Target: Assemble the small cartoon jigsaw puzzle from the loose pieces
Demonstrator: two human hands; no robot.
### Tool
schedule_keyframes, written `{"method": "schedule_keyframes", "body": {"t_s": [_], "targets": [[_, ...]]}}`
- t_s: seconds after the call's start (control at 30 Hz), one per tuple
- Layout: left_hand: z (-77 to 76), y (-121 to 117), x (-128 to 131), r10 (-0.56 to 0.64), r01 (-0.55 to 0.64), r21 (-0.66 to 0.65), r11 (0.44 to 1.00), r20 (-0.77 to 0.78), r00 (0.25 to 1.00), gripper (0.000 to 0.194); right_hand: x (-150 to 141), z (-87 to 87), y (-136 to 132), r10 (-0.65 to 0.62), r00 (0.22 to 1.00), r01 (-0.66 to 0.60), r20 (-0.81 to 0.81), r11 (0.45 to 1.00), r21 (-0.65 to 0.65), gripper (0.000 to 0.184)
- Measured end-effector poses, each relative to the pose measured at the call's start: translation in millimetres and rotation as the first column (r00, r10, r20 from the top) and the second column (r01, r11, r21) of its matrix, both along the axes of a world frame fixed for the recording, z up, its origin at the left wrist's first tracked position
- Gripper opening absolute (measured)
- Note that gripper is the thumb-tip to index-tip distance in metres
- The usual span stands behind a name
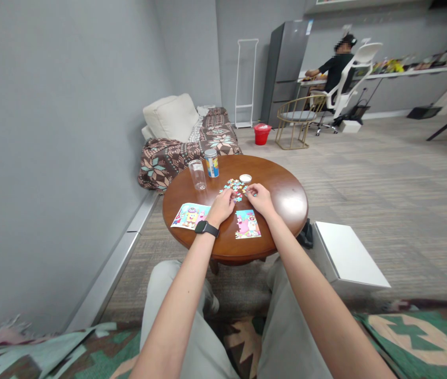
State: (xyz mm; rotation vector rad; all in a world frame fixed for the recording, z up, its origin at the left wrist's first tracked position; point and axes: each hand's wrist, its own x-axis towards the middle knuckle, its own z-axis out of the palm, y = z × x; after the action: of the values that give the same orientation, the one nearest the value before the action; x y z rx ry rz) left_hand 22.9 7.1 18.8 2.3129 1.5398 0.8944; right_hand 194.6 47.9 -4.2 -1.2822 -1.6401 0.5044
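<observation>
- On the round wooden table [280, 184], a loose cluster of small jigsaw pieces [234, 185] in pale blue, pink and yellow lies toward the table's centre.
- Handling: the pieces are judged light, thin and fairly stiff. They may slide on the polished top, and their tabs may bend under force. Hold each piece by opposite edges with the fingertips.
- Left hand [221, 206]: curved over the cluster's near side, with a black smartwatch [206, 228] on the wrist. The fingers are lowered onto the pieces; a pinch cannot be confirmed.
- Right hand [258, 199]: at the cluster's right side, fingers drawn close together. Whether they pinch a piece cannot be told.
- Nearby: a printed cartoon card [190, 216] lies left of the left hand, and a partly joined jigsaw section [247, 224] lies between the forearms.
- Edges and room: both flat items sit near the rim. A white round lid [246, 178] stands just beyond the cluster, with a glass tumbler [197, 175] and a drink can [211, 162] farther left. Polished wood extends to the right.
</observation>
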Motion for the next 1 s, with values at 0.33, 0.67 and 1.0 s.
{"method": "schedule_keyframes", "body": {"t_s": [0.33, 0.67, 1.0], "targets": [[-0.9, 0.7, -1.2, -0.003, 0.003, 0.018, 1.000, -0.033, 0.999, 0.018, -0.7, -2.2, -0.4, 0.098, 0.988, -0.104, -0.121, 0.994, -0.044, 0.017], [-0.6, 0.3, -0.5, 0.005, -0.005, -0.020, 1.000, 0.015, 1.000, 0.015, -0.4, 0.7, -3.4, 0.108, 0.982, -0.118, -0.153, 0.991, -0.058, 0.017], [-0.5, 0.0, -1.0, 0.006, -0.005, -0.032, 0.999, 0.043, 0.999, 0.014, -1.3, -0.9, -3.5, 0.205, 0.976, -0.206, -0.080, 0.978, -0.011, 0.014]]}}
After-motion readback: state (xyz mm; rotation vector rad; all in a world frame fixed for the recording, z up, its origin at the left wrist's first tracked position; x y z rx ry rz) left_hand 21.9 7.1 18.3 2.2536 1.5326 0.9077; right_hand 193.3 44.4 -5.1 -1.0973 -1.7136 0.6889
